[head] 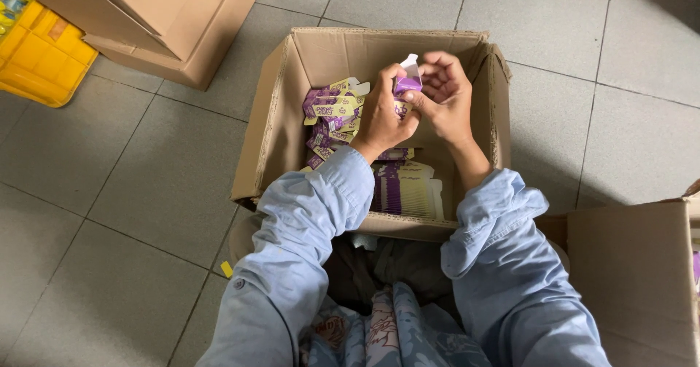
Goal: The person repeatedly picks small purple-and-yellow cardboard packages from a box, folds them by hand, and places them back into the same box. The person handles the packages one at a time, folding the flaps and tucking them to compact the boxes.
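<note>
Head view: I see both forearms, in light blue sleeves, reaching forward over an open cardboard box (277, 119) on the grey tiled floor (109, 192). The left hand (380, 115) is raised with its back to the camera, fingers curled round the lower part of a small purple-and-white carton (407, 81). The right hand (446, 94) faces it, palm inward, thumb and fingertips pinching the same carton from the other side. The carton is held above the box's interior, upright, its white flap topmost. Below lie loose folded cartons (332, 115) and a stack of flat carton blanks (408, 188). A yellow crate (40, 57) and a second cardboard box (182, 17) stand at upper left.
</note>
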